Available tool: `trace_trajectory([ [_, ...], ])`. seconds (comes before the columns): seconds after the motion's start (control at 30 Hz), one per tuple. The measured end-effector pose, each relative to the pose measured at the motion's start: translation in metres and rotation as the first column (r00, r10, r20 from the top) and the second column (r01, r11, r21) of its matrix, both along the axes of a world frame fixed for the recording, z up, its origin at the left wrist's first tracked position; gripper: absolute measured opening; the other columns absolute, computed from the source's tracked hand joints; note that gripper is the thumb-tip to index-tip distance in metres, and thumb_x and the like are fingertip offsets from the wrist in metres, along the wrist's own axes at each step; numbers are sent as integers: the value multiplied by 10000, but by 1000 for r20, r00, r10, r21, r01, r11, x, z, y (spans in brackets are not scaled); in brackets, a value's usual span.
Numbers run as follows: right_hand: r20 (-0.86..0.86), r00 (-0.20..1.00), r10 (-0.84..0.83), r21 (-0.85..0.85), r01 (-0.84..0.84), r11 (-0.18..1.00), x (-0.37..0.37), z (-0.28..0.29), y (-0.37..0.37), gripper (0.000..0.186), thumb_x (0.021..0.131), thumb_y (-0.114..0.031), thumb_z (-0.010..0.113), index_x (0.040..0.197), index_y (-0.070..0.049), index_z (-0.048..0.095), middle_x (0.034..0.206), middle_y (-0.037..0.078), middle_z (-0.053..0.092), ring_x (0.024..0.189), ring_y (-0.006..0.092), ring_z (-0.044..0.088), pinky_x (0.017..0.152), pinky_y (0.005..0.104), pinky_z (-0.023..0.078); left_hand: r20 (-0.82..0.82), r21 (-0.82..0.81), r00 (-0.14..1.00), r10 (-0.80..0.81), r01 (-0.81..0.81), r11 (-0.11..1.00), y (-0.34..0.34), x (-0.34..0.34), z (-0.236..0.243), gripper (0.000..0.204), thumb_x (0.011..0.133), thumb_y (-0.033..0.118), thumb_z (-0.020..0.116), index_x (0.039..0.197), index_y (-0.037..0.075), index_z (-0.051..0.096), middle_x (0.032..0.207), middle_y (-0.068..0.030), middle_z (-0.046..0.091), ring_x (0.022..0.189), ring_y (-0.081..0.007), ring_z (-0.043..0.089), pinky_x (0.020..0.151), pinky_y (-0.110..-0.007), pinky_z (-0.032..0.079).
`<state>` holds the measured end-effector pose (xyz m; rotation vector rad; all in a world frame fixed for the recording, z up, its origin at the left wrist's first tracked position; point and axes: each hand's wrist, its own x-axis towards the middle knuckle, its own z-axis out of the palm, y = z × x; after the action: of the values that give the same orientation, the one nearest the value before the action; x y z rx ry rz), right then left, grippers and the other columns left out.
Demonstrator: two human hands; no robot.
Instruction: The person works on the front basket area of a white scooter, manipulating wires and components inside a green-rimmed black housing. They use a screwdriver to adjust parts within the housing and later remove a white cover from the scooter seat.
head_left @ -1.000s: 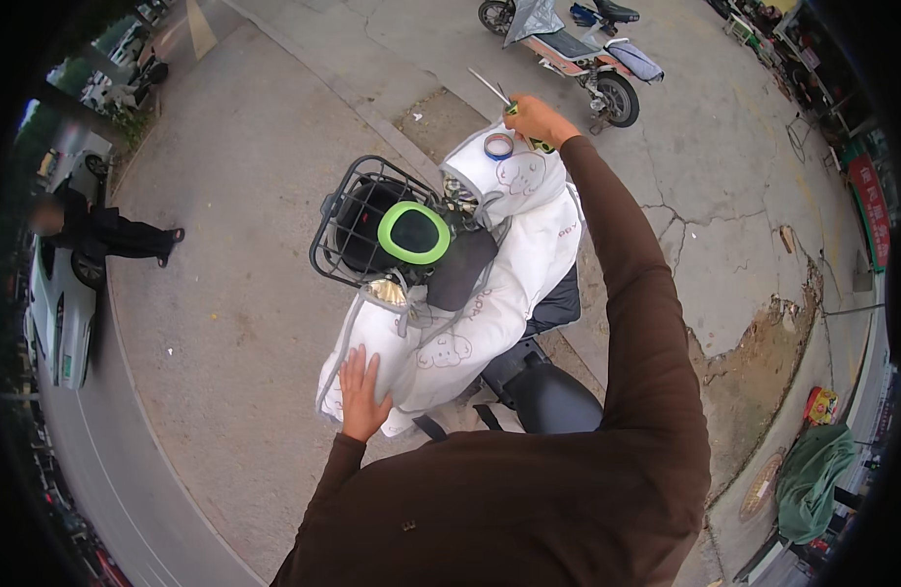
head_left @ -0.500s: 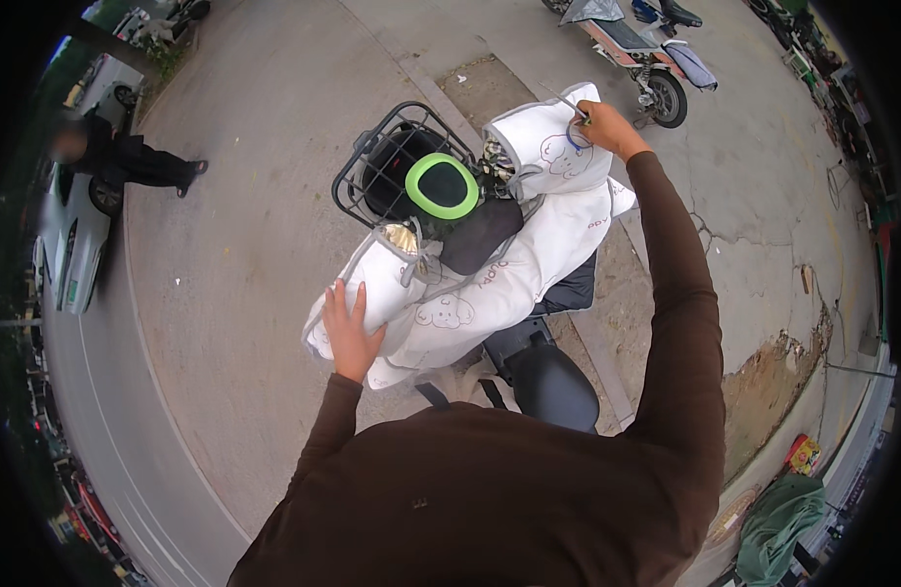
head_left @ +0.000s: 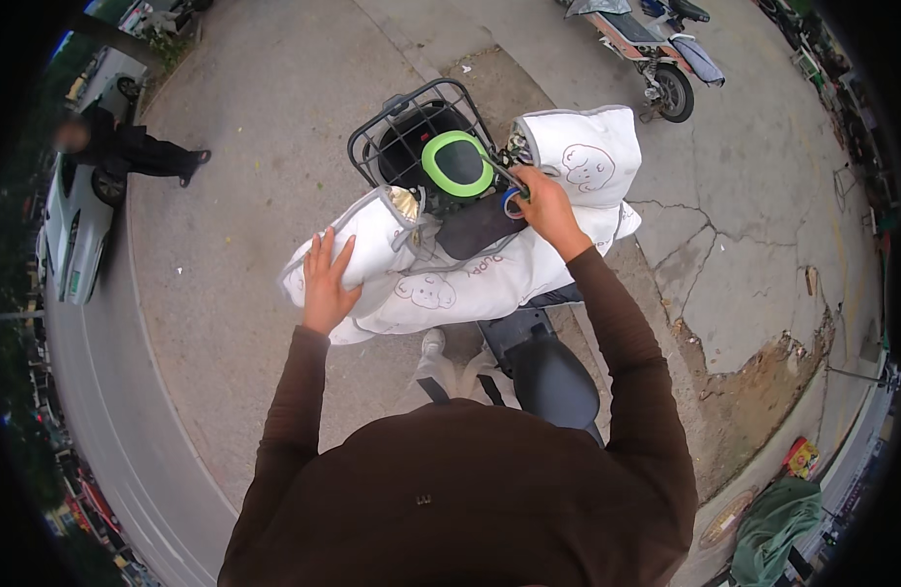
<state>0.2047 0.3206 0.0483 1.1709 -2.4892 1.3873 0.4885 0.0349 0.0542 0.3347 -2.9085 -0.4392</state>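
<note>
A white quilted scooter cover with grey edging and dog drawings (head_left: 426, 292) drapes over the front of a scooter. My left hand (head_left: 325, 284) lies with fingers spread on its left handlebar sleeve (head_left: 358, 230). By the right sleeve (head_left: 607, 157), my right hand (head_left: 550, 210) is closed on a thin tool with a metal shaft (head_left: 507, 174), pointing forward and left. A blue ring-shaped item (head_left: 512, 203) shows at the same fingers; how it is held is unclear. Close to the tool tip is a lime-green-rimmed dark oval (head_left: 457, 163). A dark cloth-like piece (head_left: 478, 227) lies below it.
A black wire basket (head_left: 367, 157) is mounted at the scooter's front, its black seat (head_left: 556, 382) near my legs. Another parked scooter (head_left: 656, 59) stands far right. A person in dark clothes (head_left: 142, 152) is beside a pale car (head_left: 79, 225) at left. Pavement is cracked and broken at right.
My right hand has moved left and toward me, from the right sleeve to beside the lime-green oval, carrying the tool. The left sleeve and my left hand have shifted slightly left.
</note>
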Motion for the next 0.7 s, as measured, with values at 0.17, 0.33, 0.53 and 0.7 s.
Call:
trace_trajectory([
  [0.17,170,983,-71,134,48,990,-14,-13,-9,198,793,-12,656,972,-16,572,845,191,654,836,394,635,716,419,492,12,-84,999,46,-45,995,5,0,0,909,653,184,800,1460,147,385,1528,-245,239,1402,-467,227,1096,-597,220],
  [0.33,347,937,-28,196,-44,980,-29,13,-5,207,779,-93,712,892,0,566,837,211,647,786,380,629,686,400,476,7,-98,994,109,-108,989,4,-1,-2,1045,636,274,834,1498,91,274,1514,-297,212,1399,-484,215,1089,-609,211],
  [0.53,-47,998,-47,221,56,974,-107,44,71,437,720,11,698,1141,-44,593,1105,158,651,970,358,627,822,406,500,91,-93,988,125,-117,989,0,0,-4,1085,617,318,851,1501,90,264,1488,-326,225,1394,-500,206,1085,-605,217],
  [0.7,-205,963,173,659,6,752,-163,13,111,476,708,-3,692,1172,-87,627,1056,153,679,968,350,646,828,419,522,42,-70,996,80,-77,995,-4,-5,-15,1074,626,309,846,1502,100,260,1481,-325,232,1393,-506,192,1089,-604,216],
])
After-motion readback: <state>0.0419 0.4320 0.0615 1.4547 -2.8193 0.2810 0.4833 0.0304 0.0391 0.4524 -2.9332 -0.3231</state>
